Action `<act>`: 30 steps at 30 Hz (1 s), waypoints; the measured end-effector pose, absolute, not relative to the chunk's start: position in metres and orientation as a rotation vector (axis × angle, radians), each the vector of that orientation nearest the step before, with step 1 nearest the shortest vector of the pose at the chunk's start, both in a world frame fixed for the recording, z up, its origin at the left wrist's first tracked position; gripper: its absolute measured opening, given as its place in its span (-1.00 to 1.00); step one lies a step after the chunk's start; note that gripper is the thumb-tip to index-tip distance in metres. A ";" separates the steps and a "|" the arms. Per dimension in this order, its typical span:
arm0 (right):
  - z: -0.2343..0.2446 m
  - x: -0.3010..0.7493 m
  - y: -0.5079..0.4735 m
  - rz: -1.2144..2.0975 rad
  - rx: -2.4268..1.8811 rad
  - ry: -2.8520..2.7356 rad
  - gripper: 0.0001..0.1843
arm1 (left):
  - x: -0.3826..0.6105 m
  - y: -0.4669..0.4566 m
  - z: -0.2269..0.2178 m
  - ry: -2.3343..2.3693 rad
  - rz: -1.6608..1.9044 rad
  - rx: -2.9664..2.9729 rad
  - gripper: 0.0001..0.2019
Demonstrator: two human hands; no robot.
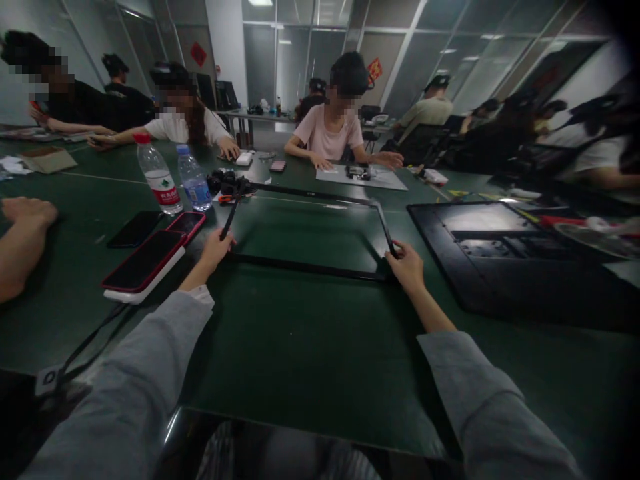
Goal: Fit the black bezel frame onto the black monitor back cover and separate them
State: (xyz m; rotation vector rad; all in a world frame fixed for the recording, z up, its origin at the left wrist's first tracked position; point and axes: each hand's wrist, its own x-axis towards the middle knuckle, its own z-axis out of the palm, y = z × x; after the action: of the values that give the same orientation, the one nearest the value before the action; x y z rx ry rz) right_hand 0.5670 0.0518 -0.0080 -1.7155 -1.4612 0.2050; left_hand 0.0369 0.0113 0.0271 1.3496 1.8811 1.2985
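A thin black rectangular frame (305, 267) lies on the green table (310, 347) in front of me. My left hand (216, 248) is closed round the frame's left side bar near its lower corner. My right hand (407, 263) grips the right side bar near the lower right corner. Both arms wear grey sleeves. The frame's far bar reaches toward the middle of the table.
Left of my left hand lie phones, one in a red case (145, 261), and two water bottles (159, 175) stand behind them. A black monitor panel (505, 257) lies to the right. Another person's arm (20, 240) rests at far left. People sit across the table.
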 end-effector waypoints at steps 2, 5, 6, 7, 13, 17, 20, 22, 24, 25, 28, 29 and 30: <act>-0.010 0.568 0.054 0.236 -1.681 -1.500 -0.28 | 0.036 0.008 0.026 2.133 1.179 1.499 -0.71; -0.014 0.566 0.055 0.234 -1.649 -1.646 -0.24 | 0.031 0.005 0.024 2.405 0.995 1.660 -0.60; -0.016 0.566 0.056 0.237 -1.654 -1.691 -0.23 | 0.030 0.004 0.023 2.446 0.942 1.683 -0.58; -0.018 0.566 0.057 0.243 -1.665 -1.722 -0.23 | 0.028 0.004 0.022 2.472 0.893 1.697 -0.58; -0.027 0.574 0.061 0.278 -1.660 -1.708 -0.25 | 0.029 0.004 0.020 2.496 0.728 1.749 -0.59; -0.028 0.574 0.060 0.293 -1.629 -1.666 -0.29 | 0.034 0.002 0.024 2.519 0.661 1.759 -0.61; -0.024 0.572 0.058 0.279 -1.614 -1.667 -0.34 | 0.035 0.001 0.027 2.507 0.614 1.751 -0.61; -0.021 0.571 0.058 0.252 -1.616 -1.668 -0.36 | 0.037 0.001 0.028 2.489 0.630 1.729 -0.58; -0.018 0.570 0.057 0.207 -1.628 -1.648 -0.39 | 0.039 0.000 0.028 2.472 0.697 1.698 -0.53; -0.017 0.570 0.056 0.187 -1.632 -1.629 -0.40 | 0.041 0.000 0.028 2.462 0.738 1.691 -0.51; -0.015 0.569 0.055 0.159 -1.630 -1.583 -0.43 | 0.049 -0.003 0.030 2.392 0.813 1.775 -0.51; -0.015 0.569 0.054 0.157 -1.631 -1.583 -0.42 | 0.052 -0.005 0.031 2.348 0.814 1.834 -0.51; -0.015 0.569 0.054 0.156 -1.635 -1.589 -0.41 | 0.055 -0.007 0.033 2.294 0.803 1.898 -0.52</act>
State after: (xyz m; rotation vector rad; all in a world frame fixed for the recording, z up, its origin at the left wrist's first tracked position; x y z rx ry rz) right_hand 0.5689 0.0539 -0.0155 -1.6347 -1.5894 0.1559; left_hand 0.0553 -0.0066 0.0328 1.8977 2.2938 0.8033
